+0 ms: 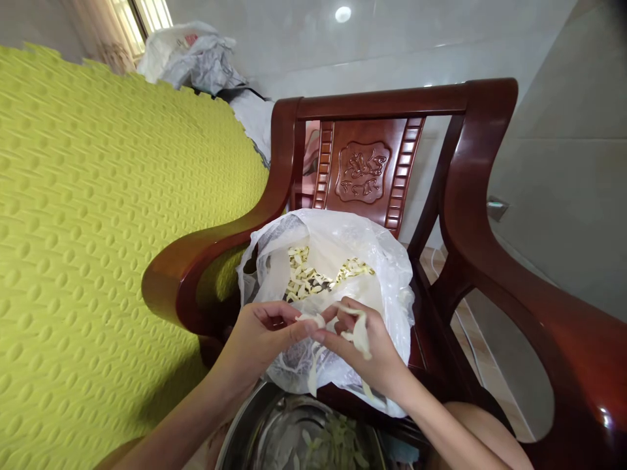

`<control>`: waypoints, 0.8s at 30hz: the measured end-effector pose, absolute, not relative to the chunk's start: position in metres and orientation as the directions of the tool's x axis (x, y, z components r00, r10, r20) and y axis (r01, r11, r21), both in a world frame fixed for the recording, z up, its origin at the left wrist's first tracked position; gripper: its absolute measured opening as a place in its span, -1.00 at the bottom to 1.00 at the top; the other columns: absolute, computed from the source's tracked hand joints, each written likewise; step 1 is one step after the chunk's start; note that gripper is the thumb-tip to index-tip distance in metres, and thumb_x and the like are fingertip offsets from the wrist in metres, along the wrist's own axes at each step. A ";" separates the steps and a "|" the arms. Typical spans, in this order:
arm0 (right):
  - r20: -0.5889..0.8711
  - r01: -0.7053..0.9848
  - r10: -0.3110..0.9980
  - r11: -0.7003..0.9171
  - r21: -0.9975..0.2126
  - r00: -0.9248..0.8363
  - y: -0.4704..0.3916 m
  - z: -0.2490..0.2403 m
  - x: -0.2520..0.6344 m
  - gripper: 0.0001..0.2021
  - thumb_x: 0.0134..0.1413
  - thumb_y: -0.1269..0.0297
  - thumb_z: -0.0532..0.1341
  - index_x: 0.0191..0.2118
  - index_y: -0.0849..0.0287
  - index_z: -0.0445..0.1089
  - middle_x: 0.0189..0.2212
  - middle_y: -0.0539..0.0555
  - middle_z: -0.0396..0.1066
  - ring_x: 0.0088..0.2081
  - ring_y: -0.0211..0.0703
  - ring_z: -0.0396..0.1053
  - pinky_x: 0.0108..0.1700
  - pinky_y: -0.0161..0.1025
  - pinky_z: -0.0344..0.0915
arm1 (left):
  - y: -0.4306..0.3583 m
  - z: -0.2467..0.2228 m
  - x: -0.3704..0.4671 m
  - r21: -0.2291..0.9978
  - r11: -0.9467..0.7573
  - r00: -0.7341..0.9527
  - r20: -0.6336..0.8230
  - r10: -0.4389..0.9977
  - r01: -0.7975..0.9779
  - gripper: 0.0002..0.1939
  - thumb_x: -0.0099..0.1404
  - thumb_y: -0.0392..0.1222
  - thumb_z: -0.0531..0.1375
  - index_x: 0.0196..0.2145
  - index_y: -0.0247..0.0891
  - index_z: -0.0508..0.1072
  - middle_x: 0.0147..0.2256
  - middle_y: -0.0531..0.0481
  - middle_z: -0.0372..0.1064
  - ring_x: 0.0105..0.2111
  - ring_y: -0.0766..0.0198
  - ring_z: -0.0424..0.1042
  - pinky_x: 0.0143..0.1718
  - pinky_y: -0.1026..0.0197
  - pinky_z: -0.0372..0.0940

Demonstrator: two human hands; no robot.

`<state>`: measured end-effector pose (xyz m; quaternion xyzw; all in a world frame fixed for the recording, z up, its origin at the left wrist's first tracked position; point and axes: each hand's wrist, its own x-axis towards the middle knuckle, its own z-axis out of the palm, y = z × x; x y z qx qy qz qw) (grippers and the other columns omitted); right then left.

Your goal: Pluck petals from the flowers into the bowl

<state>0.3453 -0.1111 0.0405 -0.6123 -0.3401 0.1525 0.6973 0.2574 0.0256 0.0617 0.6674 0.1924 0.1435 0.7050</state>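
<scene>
My left hand (274, 333) and my right hand (365, 343) meet over the front of a white plastic bag (392, 261). Between the fingertips of both hands is a pale, whitish piece (313, 320). More pale strips (361, 336) lie in my right hand's fingers, and some hang below the hands. Many small yellowish-white pieces (298, 277) are inside the open bag, behind the hands. Below sits a metal basin (230, 444) with pale green and whitish pieces in it.
The bag rests on a dark red wooden chair (382, 104) with a carved back and curved armrests. A yellow-green textured mat (98, 196) stands at the left. White bags (191, 55) are piled behind it. A tiled wall (416, 39) is behind the chair.
</scene>
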 end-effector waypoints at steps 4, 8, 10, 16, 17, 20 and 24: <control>0.254 0.123 0.455 0.296 -0.947 0.853 -0.115 0.041 0.354 -0.50 -0.13 0.24 0.39 -0.62 0.13 -0.03 -0.47 -0.04 0.25 -0.48 -0.29 0.19 -0.44 -0.30 0.17 | 0.030 0.062 0.260 0.998 0.051 0.830 -0.055 0.555 0.032 -0.63 -0.11 0.04 0.41 -0.62 -0.32 0.42 -0.70 0.15 0.21 -0.65 0.46 0.12 -0.61 0.39 0.04; 0.199 0.037 0.433 0.354 -0.935 0.879 -0.120 0.048 0.364 -0.48 -0.11 0.25 0.39 -0.60 0.11 -0.08 -0.56 -0.10 0.13 -0.57 -0.34 0.11 -0.48 -0.29 0.14 | 0.049 0.061 0.264 0.999 -0.029 0.715 0.036 0.699 -0.022 -0.63 -0.08 0.06 0.40 -0.59 -0.32 0.44 -0.68 0.15 0.21 -0.63 0.45 0.14 -0.58 0.38 0.06; 0.210 0.021 0.458 0.385 -0.923 0.864 -0.119 0.049 0.363 -0.45 -0.11 0.25 0.40 -0.61 0.11 -0.10 -0.59 -0.12 0.09 -0.55 -0.31 0.19 -0.42 -0.28 0.20 | 0.058 0.058 0.266 0.997 -0.065 0.656 0.076 0.751 -0.041 -0.65 -0.06 0.04 0.39 -0.57 -0.32 0.45 -0.67 0.15 0.21 -0.63 0.44 0.14 -0.58 0.37 0.06; 0.302 0.120 0.430 0.401 -0.908 0.851 -0.127 0.054 0.350 -0.55 -0.05 0.31 0.35 -0.63 0.13 0.00 -0.52 -0.06 0.19 -0.32 -0.17 0.41 -0.28 -0.24 0.31 | 0.084 0.052 0.276 0.995 -0.026 0.495 0.068 0.866 -0.091 -0.73 -0.01 -0.06 0.37 -0.56 -0.31 0.44 -0.70 0.17 0.18 -0.66 0.46 0.13 -0.58 0.37 0.09; 0.352 0.181 0.390 0.412 -0.893 0.851 -0.132 0.056 0.351 -0.57 -0.03 0.34 0.34 -0.63 0.13 0.02 -0.51 -0.05 0.22 -0.30 -0.16 0.42 -0.31 -0.25 0.31 | 0.090 0.052 0.276 0.994 0.006 0.456 0.045 0.889 -0.110 -0.74 0.00 -0.08 0.36 -0.57 -0.30 0.43 -0.71 0.18 0.16 -0.67 0.46 0.13 -0.57 0.37 0.12; 0.448 0.329 0.480 0.314 -0.891 0.754 -0.143 0.063 0.352 -0.59 -0.01 0.39 0.32 -0.63 0.11 0.04 -0.53 -0.04 0.25 -0.38 -0.17 0.40 -0.44 -0.28 0.26 | 0.103 0.058 0.269 0.997 -0.007 0.543 0.050 0.838 -0.082 -0.76 0.00 -0.08 0.37 -0.53 -0.32 0.48 -0.68 0.15 0.21 -0.64 0.45 0.17 -0.53 0.37 0.18; 0.212 0.415 0.905 0.044 -0.909 0.369 -0.142 0.057 0.349 -0.72 -0.01 0.42 0.30 -0.59 0.12 0.19 -0.65 -0.12 0.16 -0.58 -0.29 0.22 -0.55 -0.33 0.09 | 0.094 0.066 0.252 0.922 -0.366 0.958 -0.018 0.287 0.127 -0.75 0.09 -0.03 0.32 -0.52 -0.30 0.54 -0.63 0.06 0.31 -0.61 0.38 0.24 -0.57 0.36 0.13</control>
